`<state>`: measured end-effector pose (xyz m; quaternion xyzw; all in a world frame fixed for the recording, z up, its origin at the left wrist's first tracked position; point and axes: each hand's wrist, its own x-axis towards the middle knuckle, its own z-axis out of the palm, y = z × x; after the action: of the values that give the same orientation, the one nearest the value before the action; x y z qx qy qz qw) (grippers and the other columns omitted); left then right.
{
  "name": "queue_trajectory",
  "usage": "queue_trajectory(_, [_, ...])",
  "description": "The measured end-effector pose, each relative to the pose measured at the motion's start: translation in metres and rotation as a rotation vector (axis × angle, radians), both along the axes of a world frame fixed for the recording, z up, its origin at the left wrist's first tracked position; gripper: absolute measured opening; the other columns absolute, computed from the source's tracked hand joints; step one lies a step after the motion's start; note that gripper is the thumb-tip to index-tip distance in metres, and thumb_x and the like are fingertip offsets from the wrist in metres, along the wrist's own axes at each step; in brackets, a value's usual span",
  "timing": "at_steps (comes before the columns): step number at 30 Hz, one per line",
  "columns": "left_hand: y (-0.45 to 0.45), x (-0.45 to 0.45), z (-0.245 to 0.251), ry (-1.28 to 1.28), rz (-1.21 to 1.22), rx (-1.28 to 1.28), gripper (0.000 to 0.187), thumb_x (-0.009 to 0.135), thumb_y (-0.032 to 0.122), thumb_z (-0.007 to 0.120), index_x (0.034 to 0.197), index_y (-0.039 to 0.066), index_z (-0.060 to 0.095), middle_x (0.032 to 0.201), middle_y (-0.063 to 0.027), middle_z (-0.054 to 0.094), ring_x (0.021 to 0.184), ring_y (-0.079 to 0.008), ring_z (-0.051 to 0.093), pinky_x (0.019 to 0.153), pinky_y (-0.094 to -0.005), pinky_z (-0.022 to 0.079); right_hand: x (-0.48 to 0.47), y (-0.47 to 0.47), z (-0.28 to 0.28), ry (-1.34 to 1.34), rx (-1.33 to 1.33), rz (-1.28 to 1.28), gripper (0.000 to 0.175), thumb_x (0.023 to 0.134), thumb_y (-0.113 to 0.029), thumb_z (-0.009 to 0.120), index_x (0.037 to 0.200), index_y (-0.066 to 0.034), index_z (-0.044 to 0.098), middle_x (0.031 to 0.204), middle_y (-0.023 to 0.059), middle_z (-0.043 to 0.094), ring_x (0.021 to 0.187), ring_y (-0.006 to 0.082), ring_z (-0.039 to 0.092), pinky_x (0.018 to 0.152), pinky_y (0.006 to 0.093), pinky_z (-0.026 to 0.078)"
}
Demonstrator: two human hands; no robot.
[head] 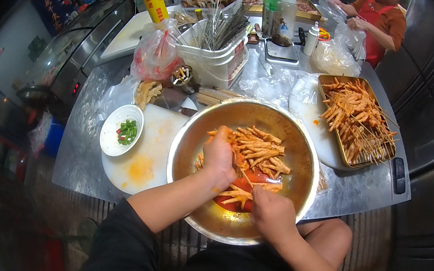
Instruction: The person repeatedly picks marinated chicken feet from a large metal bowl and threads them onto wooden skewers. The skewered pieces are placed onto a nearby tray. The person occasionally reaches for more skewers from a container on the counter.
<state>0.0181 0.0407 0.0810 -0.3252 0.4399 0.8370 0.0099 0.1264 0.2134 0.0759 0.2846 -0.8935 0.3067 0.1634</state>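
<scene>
A wide metal basin [303, 179] holds a heap of chicken feet [260, 146] in reddish sauce [250, 179]. Inside it, my left hand [218, 153] is closed around a chicken foot, mostly covered by my fingers. From that foot a thin wooden skewer [247, 178] runs down to my right hand [275, 213], which grips its lower end at the basin's near right. How deep the skewer sits in the foot is hidden. More chicken feet lie loose in the sauce below my left hand.
At right, a rectangular tray [342, 151] is piled with skewered chicken feet. A bowl of chopped green pieces [107, 139] sits on a white cutting board [159, 126] at left. Behind are bundled skewers [214, 96] and a white tub [211, 66]. A person in a red apron [370, 28] handles plastic bags.
</scene>
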Motion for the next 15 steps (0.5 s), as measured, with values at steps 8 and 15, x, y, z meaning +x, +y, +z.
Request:
queue_trajectory(8, [0.010, 0.003, 0.002, 0.149, 0.109, 0.212, 0.025, 0.103, 0.025, 0.062, 0.115, 0.003, 0.063, 0.106, -0.0125, 0.071, 0.091, -0.0284, 0.074, 0.077, -0.0470, 0.064, -0.017, -0.005, -0.001, -0.660, -0.443, 0.011, 0.013, 0.104, -0.014, 0.064, 0.105, -0.0009, 0.063, 0.060, 0.0008, 0.052, 0.059, 0.0189, 0.064, 0.050, 0.0364, 0.049])
queue_trajectory(15, [0.005, 0.001, -0.003, 0.099, 0.066, 0.221, 0.029, 0.107, 0.028, 0.055, 0.120, 0.002, 0.062, 0.113, -0.0148, 0.071, 0.100, -0.0297, 0.074, 0.088, -0.0473, 0.063, -0.015, 0.009, 0.008, 0.146, 0.261, -0.031, 0.010, 0.089, -0.012, 0.064, 0.096, -0.0061, 0.060, 0.074, 0.0102, 0.066, 0.065, 0.0322, 0.070, 0.059, 0.0434, 0.058])
